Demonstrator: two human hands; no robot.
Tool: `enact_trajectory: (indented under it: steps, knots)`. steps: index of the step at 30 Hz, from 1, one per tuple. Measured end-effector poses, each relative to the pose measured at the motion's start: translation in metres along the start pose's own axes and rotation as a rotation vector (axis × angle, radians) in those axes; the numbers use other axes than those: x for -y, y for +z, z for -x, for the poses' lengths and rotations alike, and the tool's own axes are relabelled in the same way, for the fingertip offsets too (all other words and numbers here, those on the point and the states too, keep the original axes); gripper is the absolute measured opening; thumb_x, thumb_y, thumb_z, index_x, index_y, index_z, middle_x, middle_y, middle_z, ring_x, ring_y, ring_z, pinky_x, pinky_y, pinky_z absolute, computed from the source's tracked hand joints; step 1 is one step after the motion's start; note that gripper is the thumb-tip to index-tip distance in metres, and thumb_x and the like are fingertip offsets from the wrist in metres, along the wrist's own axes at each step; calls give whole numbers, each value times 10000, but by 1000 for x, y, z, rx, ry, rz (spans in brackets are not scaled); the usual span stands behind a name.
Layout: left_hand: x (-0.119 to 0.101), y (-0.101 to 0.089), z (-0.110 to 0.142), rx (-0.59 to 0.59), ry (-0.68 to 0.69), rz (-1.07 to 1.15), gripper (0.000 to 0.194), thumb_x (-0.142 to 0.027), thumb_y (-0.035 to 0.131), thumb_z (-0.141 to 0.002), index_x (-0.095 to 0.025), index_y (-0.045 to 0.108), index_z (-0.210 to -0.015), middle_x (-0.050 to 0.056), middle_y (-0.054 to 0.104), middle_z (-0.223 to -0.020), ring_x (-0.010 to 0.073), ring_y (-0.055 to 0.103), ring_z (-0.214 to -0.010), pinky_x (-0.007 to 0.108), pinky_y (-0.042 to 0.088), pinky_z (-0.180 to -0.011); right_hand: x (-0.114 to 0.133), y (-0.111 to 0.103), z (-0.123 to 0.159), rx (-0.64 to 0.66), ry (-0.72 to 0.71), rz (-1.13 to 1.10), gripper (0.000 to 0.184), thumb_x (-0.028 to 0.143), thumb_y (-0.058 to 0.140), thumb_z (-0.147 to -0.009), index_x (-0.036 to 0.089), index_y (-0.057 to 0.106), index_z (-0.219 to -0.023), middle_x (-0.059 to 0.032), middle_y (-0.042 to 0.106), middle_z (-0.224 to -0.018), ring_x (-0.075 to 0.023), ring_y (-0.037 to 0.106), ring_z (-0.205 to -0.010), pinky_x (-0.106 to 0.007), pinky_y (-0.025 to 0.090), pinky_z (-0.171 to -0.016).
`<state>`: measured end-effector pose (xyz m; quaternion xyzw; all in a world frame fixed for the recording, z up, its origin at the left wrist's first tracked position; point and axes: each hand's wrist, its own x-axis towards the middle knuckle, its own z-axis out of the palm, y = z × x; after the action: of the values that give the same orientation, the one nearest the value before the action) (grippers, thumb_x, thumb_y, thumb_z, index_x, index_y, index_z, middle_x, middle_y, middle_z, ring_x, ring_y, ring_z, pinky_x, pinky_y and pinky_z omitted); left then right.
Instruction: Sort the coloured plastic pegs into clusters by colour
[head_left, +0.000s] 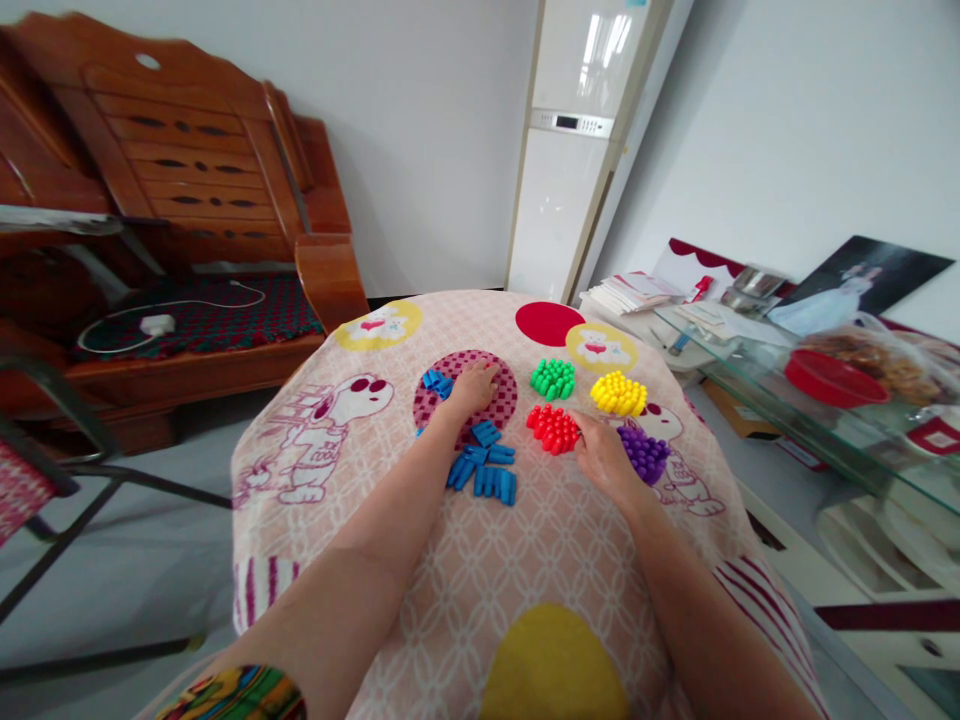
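My left hand (475, 388) lies palm down over the purple checked circle (430, 412) printed on the cloth, its fingers reaching forward. A small red spot shows at its fingertips, too small to name. Blue plastic pieces (437, 383) lie left of it, and more blue pieces (484, 465) are strewn nearer to me. My right hand (602, 452) is at the right edge of a cluster of small red plastic pegs (553, 429). Its index finger points at them and the other fingers are curled; what they hold, if anything, is hidden. Purple pegs (643, 455) stand just right of it.
Green pegs (553, 379) and yellow pegs (619, 394) stand in clusters farther back on the patterned tablecloth (555, 540). At the right is a glass-topped cabinet (750, 370) with a red bowl (836, 380). A wooden bench (180, 170) is at the left.
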<state>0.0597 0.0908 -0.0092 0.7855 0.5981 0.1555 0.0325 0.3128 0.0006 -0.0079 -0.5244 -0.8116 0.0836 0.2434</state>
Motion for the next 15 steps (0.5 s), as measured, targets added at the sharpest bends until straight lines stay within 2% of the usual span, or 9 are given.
enact_trajectory:
  steps: [3,5,8,12,15]
  knots:
    - [0,1,2,-3,-62,-13,335,-142,403,-940,-89,651,-1159,178,666,-1250,266,591,-1206,374,435,-1047,0,-1,0,10,4,-2,490,17,407,-740,133,670,-1136,-117,742,-1011,-234,669,-982,-334,482,-944]
    - [-1,-3,6,-22,-104,16,309,-148,431,-929,-105,667,-1124,156,694,-1183,253,629,-1122,341,464,-988,0,-1,0,16,12,-1,499,20,409,-743,131,664,-1158,-124,738,-1041,-237,668,-1005,-333,481,-952]
    - [0,-15,12,3,-85,48,298,-140,555,-846,-130,692,-1111,125,711,-1150,241,647,-1062,298,478,-932,2,-1,0,16,22,3,513,18,408,-742,114,661,-1178,-136,735,-1050,-245,668,-1027,-337,477,-964]
    - [5,-31,18,134,-18,61,200,-117,636,-740,-144,754,-899,79,752,-929,222,670,-884,272,486,-796,3,-2,0,27,18,-2,560,6,407,-722,119,653,-1212,-128,739,-1041,-245,674,-1015,-345,480,-962]
    - [1,-40,19,129,-25,113,192,-89,651,-689,-146,756,-839,48,744,-807,190,661,-775,247,462,-687,2,-1,0,23,21,-6,590,1,407,-709,137,647,-1230,-115,741,-1044,-236,676,-1002,-341,487,-953]
